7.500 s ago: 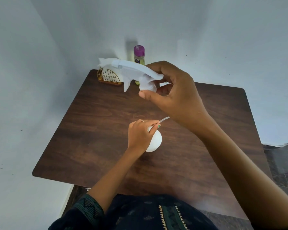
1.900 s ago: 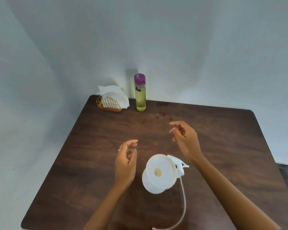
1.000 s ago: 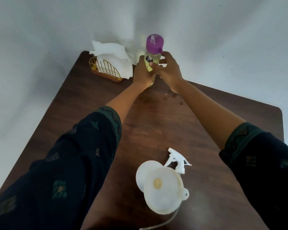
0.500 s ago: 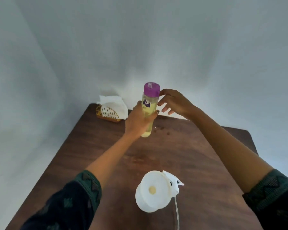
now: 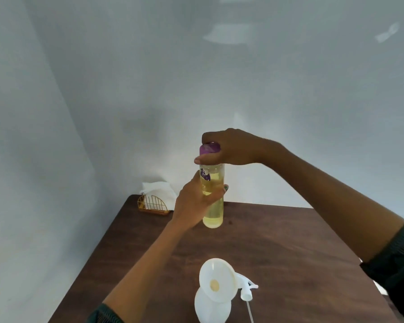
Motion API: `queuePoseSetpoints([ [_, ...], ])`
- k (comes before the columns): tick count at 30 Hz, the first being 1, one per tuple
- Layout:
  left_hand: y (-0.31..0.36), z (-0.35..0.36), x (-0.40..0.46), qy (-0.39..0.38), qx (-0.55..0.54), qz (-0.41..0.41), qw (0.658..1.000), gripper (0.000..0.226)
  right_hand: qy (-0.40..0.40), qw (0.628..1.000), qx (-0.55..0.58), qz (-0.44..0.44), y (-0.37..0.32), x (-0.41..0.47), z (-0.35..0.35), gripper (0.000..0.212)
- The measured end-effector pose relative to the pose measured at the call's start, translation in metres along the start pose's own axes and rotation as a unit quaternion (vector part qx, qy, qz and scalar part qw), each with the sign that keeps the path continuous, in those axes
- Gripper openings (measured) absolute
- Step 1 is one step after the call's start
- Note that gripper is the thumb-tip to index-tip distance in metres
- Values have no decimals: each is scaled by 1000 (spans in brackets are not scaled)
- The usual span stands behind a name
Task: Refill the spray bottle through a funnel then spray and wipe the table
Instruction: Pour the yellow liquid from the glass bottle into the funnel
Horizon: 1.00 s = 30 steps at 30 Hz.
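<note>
Head view: two hands, left (image 5: 194, 203) and right (image 5: 231, 148), grip one refill bottle (image 5: 214, 197).

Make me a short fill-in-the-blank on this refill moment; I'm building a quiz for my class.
1. The right hand grips the bottle's ____ cap.
2. The left hand holds the bottle of ____ liquid above the table.
3. The funnel sits in the white ____ bottle.
4. The napkins stand in a ____ wire holder.

Missing words: purple; yellow; spray; gold
</note>
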<state>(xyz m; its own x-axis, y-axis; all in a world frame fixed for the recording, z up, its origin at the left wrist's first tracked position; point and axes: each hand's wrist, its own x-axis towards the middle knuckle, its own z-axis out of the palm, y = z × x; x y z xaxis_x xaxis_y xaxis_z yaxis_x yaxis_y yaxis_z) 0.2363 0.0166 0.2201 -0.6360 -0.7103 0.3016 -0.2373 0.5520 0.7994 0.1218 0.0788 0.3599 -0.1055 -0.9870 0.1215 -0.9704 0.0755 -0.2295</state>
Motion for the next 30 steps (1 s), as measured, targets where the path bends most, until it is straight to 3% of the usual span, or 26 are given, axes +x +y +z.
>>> queuePoseSetpoints([
  [3,8,-3,-7,-30,-8,9,999,46,-122,990,56,-31,-2,-8,-22,23],
  [6,11,-2,-14,-54,-2,22,998,52,-211,973,71,-54,-7,-22,-46,30],
  [10,11,0,-20,-60,-7,26,998,50,-128,989,-56,46,-18,-27,-45,59],
  [12,11,1,-22,-62,-10,28,998,53,-133,979,-123,96,-23,-26,-34,72],
  [13,10,2,-23,-62,-10,27,998,54,-148,976,-125,95,-23,-25,-30,67],
  [16,8,3,-25,-69,-4,25,997,52,-202,978,-47,29,-24,-32,-35,25],
  [19,6,3,-27,-70,-3,20,997,53,-224,974,28,-3,-30,-41,-43,35],
  [23,8,2,-29,-67,-20,26,997,50,-162,980,-84,76,-34,-33,-32,70],
  [24,8,2,-29,-67,-21,25,997,51,-169,978,-88,89,-33,-32,-31,66],
  [27,8,2,-30,-74,-18,24,997,46,-234,970,-37,51,-26,-31,-34,29],
  [30,9,4,-31,-82,-29,23,996,44,-262,965,-7,-7,-27,-37,-45,41],
])
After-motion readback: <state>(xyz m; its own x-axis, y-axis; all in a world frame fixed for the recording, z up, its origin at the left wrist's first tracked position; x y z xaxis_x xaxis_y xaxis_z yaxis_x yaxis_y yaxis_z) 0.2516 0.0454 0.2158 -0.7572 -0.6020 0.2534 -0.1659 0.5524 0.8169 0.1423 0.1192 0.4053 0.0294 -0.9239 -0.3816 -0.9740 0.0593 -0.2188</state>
